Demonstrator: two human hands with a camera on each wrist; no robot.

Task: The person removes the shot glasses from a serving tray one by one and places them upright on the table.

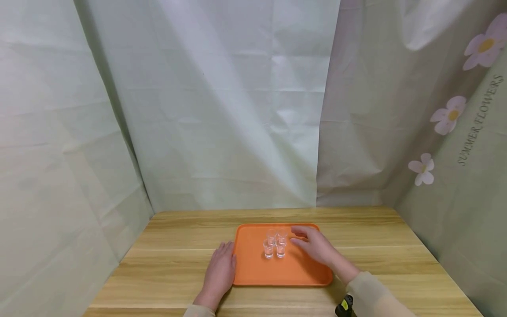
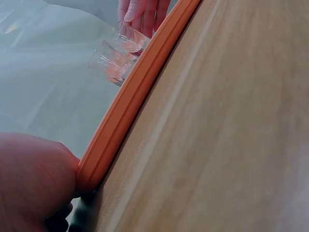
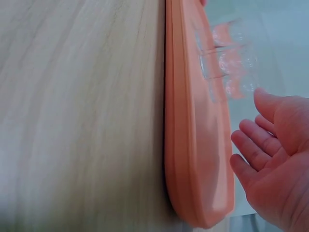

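Note:
Several small clear shot glasses [image 1: 281,251] stand upright in a tight cluster on an orange tray [image 1: 253,270], a little right of its middle. My right hand [image 1: 314,246] hovers over the tray's right part, its thumb and fingers spread apart just beside the glasses. In the right wrist view a gap shows between that hand [image 3: 275,150] and the nearest glass [image 3: 234,84], and nothing is in the palm. My left hand [image 1: 221,270] lies along the tray's left edge, fingers pointing away from me, and touches the rim.
The tray sits on a wood-grain table [image 1: 190,237]. Pale cloth curtains [image 1: 237,110] hang behind it and on both sides; the right one carries printed flowers [image 1: 447,115]. A black and yellow object [image 1: 344,306] shows at the right wrist.

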